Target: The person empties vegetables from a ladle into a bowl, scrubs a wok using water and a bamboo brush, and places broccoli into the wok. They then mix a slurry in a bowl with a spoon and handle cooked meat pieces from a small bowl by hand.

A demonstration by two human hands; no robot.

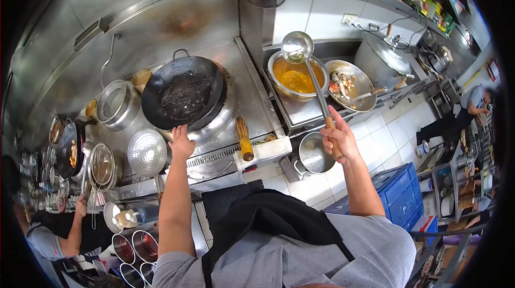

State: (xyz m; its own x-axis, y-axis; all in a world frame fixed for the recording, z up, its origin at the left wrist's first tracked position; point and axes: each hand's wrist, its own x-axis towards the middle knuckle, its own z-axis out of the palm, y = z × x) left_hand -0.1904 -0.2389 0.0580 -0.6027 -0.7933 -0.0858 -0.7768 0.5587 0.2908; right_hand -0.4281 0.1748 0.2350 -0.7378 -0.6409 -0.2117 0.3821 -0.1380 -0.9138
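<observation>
My right hand point(341, 140) is wrapped round the wooden handle of a long steel ladle point(316, 84). The ladle's bowl is raised over the rim of a steel bowl point(276, 81) of orange-brown liquid point(296, 78). My left hand point(181, 141), fingers apart, is at the near edge of a black wok point(153, 92) on the stove; I cannot tell whether it touches the rim. Dark, shiny liquid shows in the wok. A perforated skimmer point(147, 152) lies left of my left hand, and a bamboo brush point(244, 138) rests to its right.
Beside the orange liquid stands a pan point(366, 100) with food scraps and a utensil. A steel pot point(315, 154) sits low by the stove's corner, near a blue crate point(397, 191). Strainers point(113, 104) are at left. Another person point(53, 229) works at left, another point(466, 108) at far right.
</observation>
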